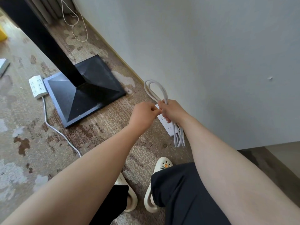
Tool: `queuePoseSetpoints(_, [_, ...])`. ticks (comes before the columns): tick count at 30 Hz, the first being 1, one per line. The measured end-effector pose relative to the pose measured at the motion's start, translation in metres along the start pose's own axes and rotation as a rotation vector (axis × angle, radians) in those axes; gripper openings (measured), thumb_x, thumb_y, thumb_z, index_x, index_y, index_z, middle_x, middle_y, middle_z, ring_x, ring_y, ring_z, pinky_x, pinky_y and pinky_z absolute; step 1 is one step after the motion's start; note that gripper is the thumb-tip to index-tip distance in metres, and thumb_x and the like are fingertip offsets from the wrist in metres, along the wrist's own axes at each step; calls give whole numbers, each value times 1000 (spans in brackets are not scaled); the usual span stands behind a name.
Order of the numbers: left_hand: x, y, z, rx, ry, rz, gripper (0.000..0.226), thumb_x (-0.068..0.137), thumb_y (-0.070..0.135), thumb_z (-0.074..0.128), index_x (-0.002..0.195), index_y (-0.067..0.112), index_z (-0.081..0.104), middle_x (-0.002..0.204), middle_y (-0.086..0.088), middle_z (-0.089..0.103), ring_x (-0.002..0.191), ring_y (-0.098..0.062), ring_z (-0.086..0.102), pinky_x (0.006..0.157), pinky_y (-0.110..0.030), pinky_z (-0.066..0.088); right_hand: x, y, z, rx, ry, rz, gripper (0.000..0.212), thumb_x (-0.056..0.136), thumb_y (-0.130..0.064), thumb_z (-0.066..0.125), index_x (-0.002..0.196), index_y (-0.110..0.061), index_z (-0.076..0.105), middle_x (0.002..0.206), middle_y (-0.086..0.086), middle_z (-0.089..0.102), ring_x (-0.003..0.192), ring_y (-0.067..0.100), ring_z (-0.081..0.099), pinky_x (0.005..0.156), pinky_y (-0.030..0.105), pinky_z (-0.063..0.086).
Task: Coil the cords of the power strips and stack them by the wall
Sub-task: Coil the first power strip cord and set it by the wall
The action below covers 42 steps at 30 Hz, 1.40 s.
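On worn patterned carpet (100, 127) beside a pale wall (211, 54), a power strip (166, 125) and its coiled cord (155, 90) are clasped in the right hand (172, 111); the left hand (142, 114) is pinched at the bundle. Coiling appears finished; stacking is judged next, while a second strip (37, 86) lies uncoiled beside the black stand base (84, 88).

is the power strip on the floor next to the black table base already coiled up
No, the power strip on the floor lies beside the black table base with its cord trailing loose across the carpet.
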<state>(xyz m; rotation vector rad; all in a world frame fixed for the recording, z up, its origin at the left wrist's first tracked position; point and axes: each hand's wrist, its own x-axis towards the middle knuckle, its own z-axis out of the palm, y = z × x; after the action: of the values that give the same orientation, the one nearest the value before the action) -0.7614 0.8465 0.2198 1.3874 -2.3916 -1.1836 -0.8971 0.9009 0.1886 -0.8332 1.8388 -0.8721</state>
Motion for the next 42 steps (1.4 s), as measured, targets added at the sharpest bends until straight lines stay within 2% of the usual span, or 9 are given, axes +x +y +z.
queuePoseSetpoints(7, [-8,-31,-7,-64,-146,-2,27,96,31,57,83,11,69,64,0,57,47,-9,40,46,-22,35,8,4,-9,13,150,57,38,101,-43,46,74,-16,51,55,1,48,36,11,40,38,22,34])
queuePoseSetpoints(12, [-28,-83,-37,-7,-228,-84,29,99,33,48,83,20,69,70,-2,59,53,-11,42,52,-26,39,10,16,-27,-64,260,9,39,100,-46,44,78,-15,52,64,5,50,55,18,46,57,32,38])
queuePoseSetpoints(18, [-14,-71,-60,-198,80,-142,31,98,32,51,76,16,67,56,8,47,36,0,32,36,-16,28,2,2,-10,-166,106,-88,52,93,-66,47,66,-22,37,59,-4,39,50,12,34,48,24,26])
queuePoseSetpoints(21, [1,-46,-71,-304,154,-79,31,97,34,53,75,18,68,47,12,43,37,-1,31,35,-17,27,-2,-2,-4,-113,21,-81,57,88,-71,50,69,-18,49,57,-5,41,49,12,36,48,23,29])
queuePoseSetpoints(26, [2,-54,-76,-207,52,-62,28,97,33,52,80,20,70,50,11,44,39,-3,32,39,-20,29,-4,1,-11,-37,-7,-65,55,97,-62,44,64,-18,53,54,-3,40,46,13,35,51,28,31])
queuePoseSetpoints(30, [-19,-90,-65,-83,-97,-64,25,98,34,50,87,23,69,58,9,49,48,-7,40,50,-25,36,-1,4,-17,-151,173,-42,52,100,-55,43,62,-20,46,53,-5,41,48,16,37,52,30,30])
queuePoseSetpoints(37, [-44,-130,-74,-24,-101,-162,27,99,29,48,82,21,67,69,-3,53,58,-15,44,55,-29,39,4,20,-39,-64,460,112,48,99,-54,43,73,-15,53,65,3,51,59,22,47,60,33,37])
queuePoseSetpoints(40, [-34,-102,-78,-203,8,-199,25,98,31,50,83,21,68,68,2,51,52,-10,39,48,-23,35,5,18,-31,-64,435,148,50,101,-50,42,72,-13,54,65,3,53,58,21,49,56,29,36])
queuePoseSetpoints(42, [-22,-67,-79,-350,59,-104,25,95,34,52,81,26,70,60,11,49,47,-4,37,43,-18,33,4,13,-22,-64,392,139,48,101,-49,42,71,-13,54,65,3,53,57,20,49,55,29,36])
